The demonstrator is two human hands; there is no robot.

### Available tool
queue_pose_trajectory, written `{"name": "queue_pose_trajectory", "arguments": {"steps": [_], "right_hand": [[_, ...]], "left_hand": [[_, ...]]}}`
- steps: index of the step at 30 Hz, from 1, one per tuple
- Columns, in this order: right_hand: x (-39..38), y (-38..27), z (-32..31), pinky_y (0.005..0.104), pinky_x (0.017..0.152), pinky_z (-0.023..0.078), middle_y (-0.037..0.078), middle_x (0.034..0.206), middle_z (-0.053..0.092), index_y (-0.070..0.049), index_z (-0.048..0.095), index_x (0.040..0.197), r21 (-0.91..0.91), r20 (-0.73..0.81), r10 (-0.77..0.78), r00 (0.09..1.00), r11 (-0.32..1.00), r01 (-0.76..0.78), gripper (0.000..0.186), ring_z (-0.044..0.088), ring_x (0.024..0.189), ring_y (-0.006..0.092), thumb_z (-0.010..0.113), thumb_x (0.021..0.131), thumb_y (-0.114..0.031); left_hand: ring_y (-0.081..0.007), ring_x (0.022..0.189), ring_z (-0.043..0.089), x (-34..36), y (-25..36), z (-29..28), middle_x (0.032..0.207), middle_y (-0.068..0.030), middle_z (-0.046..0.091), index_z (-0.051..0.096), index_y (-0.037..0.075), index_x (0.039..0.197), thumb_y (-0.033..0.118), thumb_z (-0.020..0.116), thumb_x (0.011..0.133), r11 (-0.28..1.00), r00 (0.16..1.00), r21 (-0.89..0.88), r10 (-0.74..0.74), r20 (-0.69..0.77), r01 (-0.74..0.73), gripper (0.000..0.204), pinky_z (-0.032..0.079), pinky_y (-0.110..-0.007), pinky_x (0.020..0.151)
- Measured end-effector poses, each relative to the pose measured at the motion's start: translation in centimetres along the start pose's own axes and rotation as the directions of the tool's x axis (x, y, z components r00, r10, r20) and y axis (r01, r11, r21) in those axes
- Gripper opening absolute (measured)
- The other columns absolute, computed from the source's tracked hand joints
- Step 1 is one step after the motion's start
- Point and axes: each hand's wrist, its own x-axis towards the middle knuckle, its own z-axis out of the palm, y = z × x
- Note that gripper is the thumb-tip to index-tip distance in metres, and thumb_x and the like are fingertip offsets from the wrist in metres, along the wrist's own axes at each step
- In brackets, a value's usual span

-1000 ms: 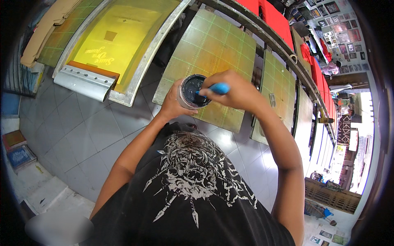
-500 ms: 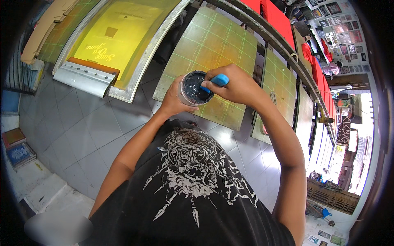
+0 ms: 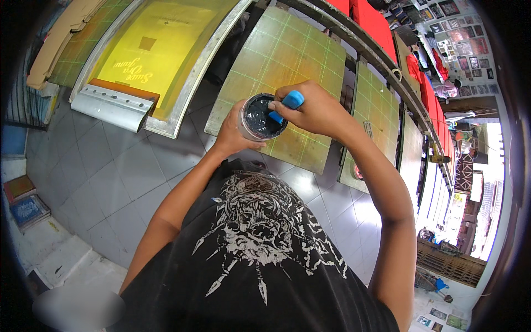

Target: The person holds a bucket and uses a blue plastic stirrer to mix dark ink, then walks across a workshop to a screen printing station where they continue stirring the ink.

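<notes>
Black shirt with a pale graphic print [image 3: 251, 243] fills the near field, both forearms running up from it.

Left hand [image 3: 232, 133] wraps the side of a round tub [image 3: 260, 117], fingers clenched around its wall, held in the air just above the near edge of the green gridded platen [image 3: 287, 61]. Tub is open at the top and holds dark, glossy ink.

Right hand [image 3: 315, 110] is fisted around a blue-handled tool [image 3: 286, 105]; the handle's end sticks out above the knuckles, the lower end sits in the ink at the tub's right rim. Blade shape can't be made out.

Grey tiled floor [image 3: 105, 171] lies below and left of the hands.

Further left, a yellow mesh screen in a metal frame [image 3: 160, 50], with a squeegee, orange blade in a metal holder [image 3: 113, 102], lying across its near end.

Right of the gridded platen, a second platen [image 3: 373, 122], then more along the same row toward the far right. Red panels [image 3: 376, 25] run behind the row at the top edge.
</notes>
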Motion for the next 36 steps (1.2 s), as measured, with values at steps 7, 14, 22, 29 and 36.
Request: {"name": "queue_pose_trajectory", "arguments": {"steps": [7,14,22,29,36], "right_hand": [[-0.2,0.7,-0.7,0.032,0.06,0.048,0.009,0.068,0.062,-0.001,0.065,0.087,0.034,-0.033,0.055,0.998,0.998,-0.054,0.023,0.06,0.062,0.017,0.061,0.087,-0.024],[-0.3,0.8,-1.0,0.0274,0.06,0.048,0.005,0.068,0.063,0.0,0.065,0.082,0.244,-0.101,0.108,0.989,0.966,-0.08,0.024,0.059,0.064,0.012,0.06,0.089,-0.023],[-0.3,0.9,-0.7,0.0293,0.059,0.046,0.008,0.064,0.06,-0.001,0.065,0.082,0.182,-0.086,0.172,0.981,0.971,-0.154,0.023,0.058,0.061,0.0137,0.06,0.087,-0.022],[-0.6,2.8,-1.3,0.027,0.061,0.049,0.003,0.068,0.063,0.0,0.065,0.083,0.494,-0.116,0.243,0.963,0.855,-0.157,0.026,0.058,0.063,0.0113,0.06,0.089,-0.025],[-1.8,1.6,-1.9,0.0282,0.061,0.049,0.005,0.067,0.063,0.0,0.064,0.08,0.376,-0.256,0.223,0.941,0.919,-0.116,0.025,0.059,0.063,0.0135,0.063,0.087,-0.023]], "left_hand": [[-0.0294,0.119,0.049,0.0,0.1,0.1,0.125,-0.0138,0.051,0.034,0.007,0.133,0.028,0.093,0.039,0.999,1.0,-0.044,0.014,-0.008,-0.014,0.113,0.038,-0.038,0.101],[-0.029,0.119,0.049,0.0,0.1,0.0,0.126,-0.0137,0.05,0.034,0.007,0.133,0.028,0.093,0.04,0.999,1.0,-0.03,-0.024,-0.005,0.023,0.113,0.037,-0.038,0.101],[-0.029,0.119,0.048,-0.1,0.0,0.0,0.126,-0.0139,0.05,0.034,0.007,0.133,0.029,0.093,0.04,0.999,1.0,-0.043,-0.011,0.003,0.011,0.112,0.037,-0.038,0.101],[-0.0299,0.119,0.048,-0.1,0.0,-0.1,0.126,-0.0139,0.05,0.034,0.008,0.134,0.029,0.093,0.041,0.999,1.0,-0.036,-0.004,0.001,0.004,0.112,0.037,-0.038,0.101],[-0.03,0.119,0.048,0.0,0.0,-0.2,0.126,-0.014,0.05,0.033,0.007,0.134,0.03,0.093,0.04,1.0,1.0,-0.016,-0.011,0.006,0.011,0.114,0.037,-0.039,0.101]]}}
